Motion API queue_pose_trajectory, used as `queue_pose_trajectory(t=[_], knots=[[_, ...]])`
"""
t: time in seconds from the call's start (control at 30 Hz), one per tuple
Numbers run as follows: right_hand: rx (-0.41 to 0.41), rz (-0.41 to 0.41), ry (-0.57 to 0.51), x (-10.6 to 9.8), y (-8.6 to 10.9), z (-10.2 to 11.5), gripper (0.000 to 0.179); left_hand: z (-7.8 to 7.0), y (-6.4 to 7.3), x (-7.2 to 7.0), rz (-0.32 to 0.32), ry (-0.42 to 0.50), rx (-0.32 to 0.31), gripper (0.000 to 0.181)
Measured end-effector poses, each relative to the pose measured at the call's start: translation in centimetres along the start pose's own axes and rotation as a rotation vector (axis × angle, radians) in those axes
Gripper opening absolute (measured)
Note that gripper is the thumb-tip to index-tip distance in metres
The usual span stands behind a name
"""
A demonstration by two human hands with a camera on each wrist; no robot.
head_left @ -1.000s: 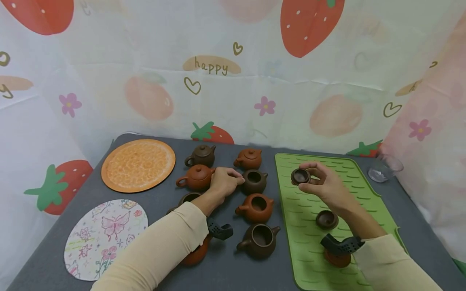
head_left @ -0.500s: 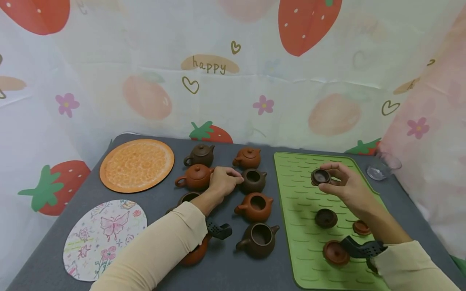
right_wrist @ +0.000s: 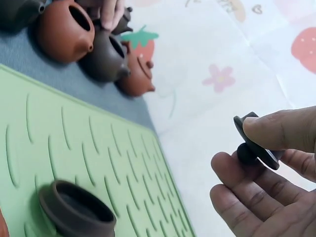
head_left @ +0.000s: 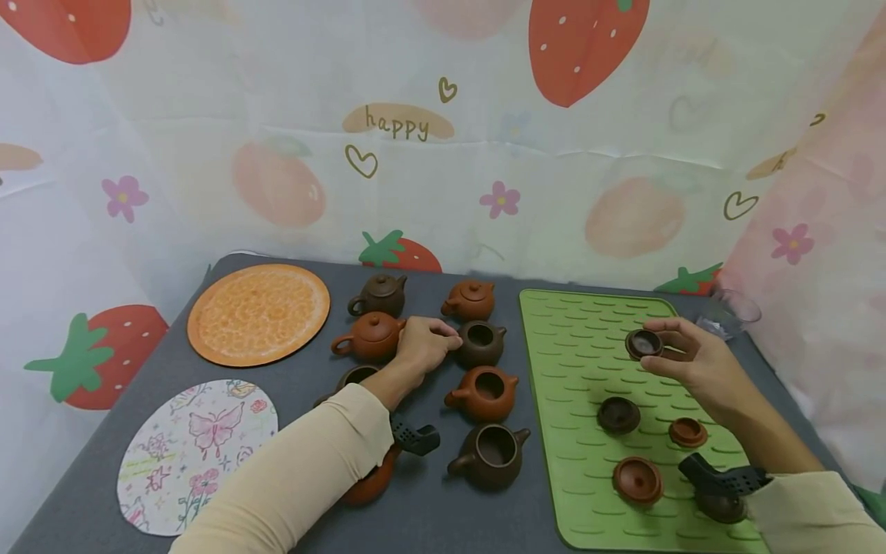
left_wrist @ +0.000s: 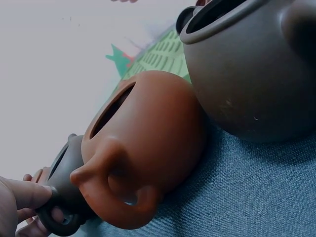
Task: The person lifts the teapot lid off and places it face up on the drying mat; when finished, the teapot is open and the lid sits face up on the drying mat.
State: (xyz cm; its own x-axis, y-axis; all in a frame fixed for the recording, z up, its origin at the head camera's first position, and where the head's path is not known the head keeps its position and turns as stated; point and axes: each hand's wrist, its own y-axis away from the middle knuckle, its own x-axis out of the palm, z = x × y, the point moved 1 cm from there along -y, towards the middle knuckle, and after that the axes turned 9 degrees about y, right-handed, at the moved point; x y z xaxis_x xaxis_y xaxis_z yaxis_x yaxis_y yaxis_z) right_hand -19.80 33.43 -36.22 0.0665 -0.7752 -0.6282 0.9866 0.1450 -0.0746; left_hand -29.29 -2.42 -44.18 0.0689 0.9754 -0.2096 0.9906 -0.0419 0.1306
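Note:
With its thumb and fingers my left hand (head_left: 424,346) pinches the handle of a small dark brown teapot (head_left: 484,357), which stands lidless on the grey cloth. The left wrist view shows that dark teapot (left_wrist: 71,168) at the far end of a row, fingertips on its handle. Over the green mat, my right hand (head_left: 695,358) holds a dark teapot lid (head_left: 644,346) by its edge, hollow side up. In the right wrist view the lid (right_wrist: 257,144) has its round knob facing down toward the fingers. Nearest below lies another upturned dark lid (head_left: 618,416).
The green ridged mat (head_left: 574,462) also bears reddish lids (head_left: 637,481) and a dark one (head_left: 720,504) partly behind the wrist strap. Lidless teapots (head_left: 493,460) and lidded ones (head_left: 473,300) stand around the left hand. Round boards (head_left: 258,314) lie left; a clear glass (head_left: 734,312) stands back right.
My right hand has moved right across the mat with the lid in it, uncovering lids its forearm hid. The left hand stays at the dark teapot's handle.

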Motion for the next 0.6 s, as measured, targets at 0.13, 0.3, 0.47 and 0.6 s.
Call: queue_pose_trajectory(t=[0.13, 0.3, 0.47, 0.6], knots=[[0.016, -0.002, 0.059, -0.5, 0.1, -0.8, 0.047, 0.0, 0.0, 0.0, -0.001, 0.002, 0.001, 0.008], [0.059, 0.002, 0.126, -1.1, 0.1, -2.1, 0.051, 0.0, 0.0, 0.0, -0.002, 0.003, -0.005, 0.008], [0.116, 0.038, 0.197, -1.5, 0.2, -3.3, 0.055, 0.0, 0.0, 0.0, -0.005, 0.008, -0.006, 0.008], [0.137, 0.061, 0.219, -1.8, 0.2, -4.0, 0.057, 0.0, 0.0, -0.1, -0.006, 0.01, -0.006, 0.008]])
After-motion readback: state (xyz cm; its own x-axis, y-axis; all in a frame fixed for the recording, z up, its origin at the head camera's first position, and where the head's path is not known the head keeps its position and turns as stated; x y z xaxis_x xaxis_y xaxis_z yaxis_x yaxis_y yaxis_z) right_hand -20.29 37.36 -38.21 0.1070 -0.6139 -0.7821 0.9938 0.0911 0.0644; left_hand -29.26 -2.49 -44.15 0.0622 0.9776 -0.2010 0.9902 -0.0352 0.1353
